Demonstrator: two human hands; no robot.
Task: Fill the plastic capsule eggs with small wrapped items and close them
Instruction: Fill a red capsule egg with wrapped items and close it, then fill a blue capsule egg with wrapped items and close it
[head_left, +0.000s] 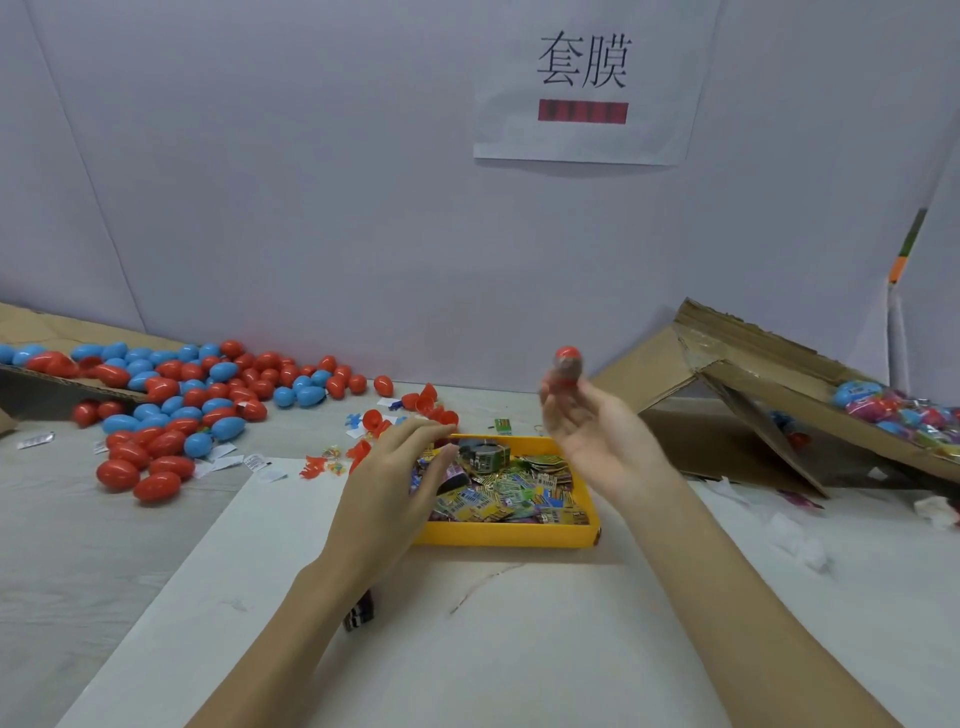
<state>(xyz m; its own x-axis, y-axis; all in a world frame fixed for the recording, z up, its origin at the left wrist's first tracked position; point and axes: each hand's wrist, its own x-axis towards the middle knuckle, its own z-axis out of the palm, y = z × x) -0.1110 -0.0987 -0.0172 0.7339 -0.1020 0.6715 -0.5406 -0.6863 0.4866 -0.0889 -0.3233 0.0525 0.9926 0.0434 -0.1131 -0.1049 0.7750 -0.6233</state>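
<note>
While the right hand (582, 426) was raised above the far right corner of the shallow yellow plastic tray (506, 535), its fingertips pinched a blurred red plastic capsule egg (568, 366), held upright and well clear of the table. The left hand (397, 467) reached over the tray's left edge with its fingers straight and close together, holding nothing, above the small printed wrapped packets (519, 493) that filled the tray. That tray sat at the far edge of a white paper sheet (415, 649), whose near part lay bare between the forearms. To the left, a loose heap of red and blue closed plastic eggs (176, 410) spread from a flat cardboard sheet (31, 322) onto the table. Open red egg halves (431, 405) lay just beyond the tray. At right, a tipped cardboard box (753, 374) held film-wrapped eggs (904, 415).
</note>
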